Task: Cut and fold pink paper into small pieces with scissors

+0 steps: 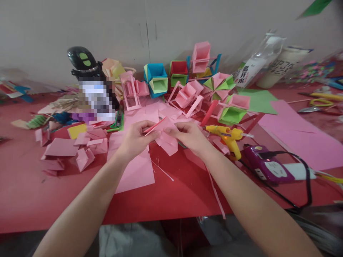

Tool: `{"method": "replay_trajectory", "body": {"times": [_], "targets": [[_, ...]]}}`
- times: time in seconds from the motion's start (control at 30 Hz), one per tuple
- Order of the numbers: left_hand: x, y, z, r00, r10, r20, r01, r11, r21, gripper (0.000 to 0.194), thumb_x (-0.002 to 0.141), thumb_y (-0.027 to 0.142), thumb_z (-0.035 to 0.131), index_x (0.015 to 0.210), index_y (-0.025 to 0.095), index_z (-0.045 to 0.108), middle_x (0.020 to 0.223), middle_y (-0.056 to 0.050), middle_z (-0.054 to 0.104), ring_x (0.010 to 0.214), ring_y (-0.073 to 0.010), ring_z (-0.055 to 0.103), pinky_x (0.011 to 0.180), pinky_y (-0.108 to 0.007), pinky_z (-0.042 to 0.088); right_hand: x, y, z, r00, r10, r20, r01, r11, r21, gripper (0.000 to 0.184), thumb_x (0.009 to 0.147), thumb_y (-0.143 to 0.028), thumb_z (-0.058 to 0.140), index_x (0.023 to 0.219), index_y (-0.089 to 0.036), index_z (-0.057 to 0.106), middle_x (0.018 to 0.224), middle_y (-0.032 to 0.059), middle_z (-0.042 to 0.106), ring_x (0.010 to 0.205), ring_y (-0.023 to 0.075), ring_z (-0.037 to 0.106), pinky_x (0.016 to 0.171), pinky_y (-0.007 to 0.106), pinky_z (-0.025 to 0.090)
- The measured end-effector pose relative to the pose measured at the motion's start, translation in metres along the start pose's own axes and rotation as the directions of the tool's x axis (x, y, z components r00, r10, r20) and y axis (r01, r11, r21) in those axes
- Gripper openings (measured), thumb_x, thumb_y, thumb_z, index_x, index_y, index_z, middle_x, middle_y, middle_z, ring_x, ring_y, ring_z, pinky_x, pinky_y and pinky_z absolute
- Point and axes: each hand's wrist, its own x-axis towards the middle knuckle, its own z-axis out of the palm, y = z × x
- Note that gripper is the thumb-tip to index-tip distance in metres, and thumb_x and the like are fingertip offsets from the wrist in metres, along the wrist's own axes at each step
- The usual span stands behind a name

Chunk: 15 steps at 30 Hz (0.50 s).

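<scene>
A piece of folded pink paper is held up between both hands, just above the red tabletop. My left hand pinches its left side with thumb and fingers. On the other side, my right hand grips the paper with the thumb laid over its face. Beneath and to the left lies a sheet of pink paper, with thin paper offcuts beside it. Several small folded pink pieces sit farther left. A yellow glue gun rests right of my right hand.
Folded paper models, such as a blue box and a pink wheel-like one, stand along the wall. A phone leans at the back left. At right are a purple power strip, pink sheets, a bottle and scissors.
</scene>
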Motion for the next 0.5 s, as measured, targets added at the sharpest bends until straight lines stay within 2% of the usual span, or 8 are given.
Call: {"method": "replay_trajectory", "body": {"times": [0.13, 0.3, 0.5], "targets": [[-0.0011, 0.0022, 0.0017, 1.0, 0.025, 0.006, -0.025, 0.999, 0.027, 0.021, 0.077, 0.032, 0.076, 0.092, 0.018, 0.072, 0.087, -0.003, 0.073, 0.074, -0.0164, 0.066, 0.067, -0.027, 0.054, 0.0004, 0.0026, 0.0014, 0.999, 0.017, 0.041, -0.021, 0.996, 0.082, 0.03, 0.074, -0.048, 0.08, 0.078, -0.018, 0.074, 0.072, -0.0003, 0.063, 0.065, 0.0128, 0.052, 0.061, 0.026, 0.041], [-0.0018, 0.0039, 0.0039, 0.999, 0.051, 0.011, -0.052, 0.993, 0.105, 0.018, 0.08, 0.031, 0.071, 0.092, 0.018, 0.071, 0.088, -0.003, 0.074, 0.078, -0.0173, 0.066, 0.067, -0.027, 0.052, -0.0003, 0.0024, 0.0022, 0.999, -0.006, 0.039, 0.004, 0.999, 0.051, 0.034, 0.073, -0.049, 0.08, 0.07, -0.017, 0.069, 0.065, -0.0024, 0.055, 0.061, 0.0117, 0.047, 0.057, 0.027, 0.038], [-0.0009, 0.0026, 0.0038, 0.997, 0.076, 0.003, -0.076, 0.995, 0.072, 0.02, 0.079, 0.031, 0.074, 0.094, 0.017, 0.07, 0.092, -0.004, 0.074, 0.081, -0.0173, 0.068, 0.07, -0.027, 0.053, -0.0008, 0.0018, 0.0021, 1.0, -0.011, 0.02, 0.01, 1.0, 0.008, 0.037, 0.073, -0.051, 0.079, 0.067, -0.017, 0.065, 0.063, -0.0033, 0.05, 0.059, 0.0106, 0.043, 0.055, 0.026, 0.034]]}}
